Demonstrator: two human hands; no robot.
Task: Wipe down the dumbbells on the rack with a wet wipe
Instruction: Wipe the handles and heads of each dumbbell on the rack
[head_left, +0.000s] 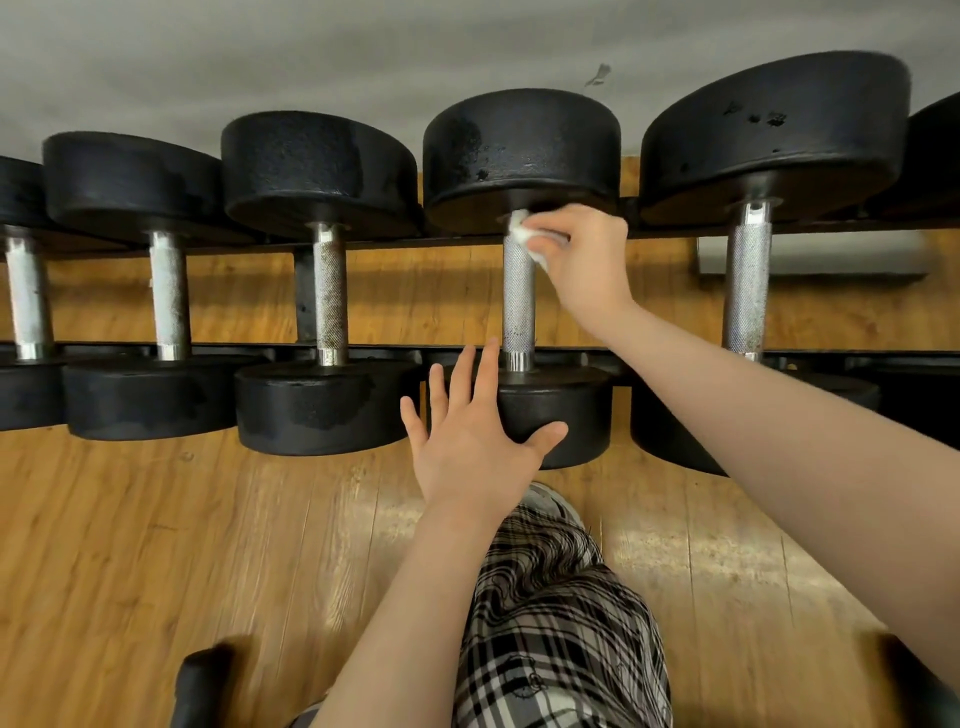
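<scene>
This is a gym, or a weights room in one: a row of heavy black dumbbells (519, 270) with knurled steel handles lies side by side on a long black rack (363, 349), set over a wooden plank floor (156, 545) against a plain grey wall (311, 52).

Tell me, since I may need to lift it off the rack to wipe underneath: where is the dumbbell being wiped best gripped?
Probably the knurled handle of the dumbbell, from above, below the right hand and wet wipe. The bar lies bare between the heads; the left hand rests on the near head.
</scene>
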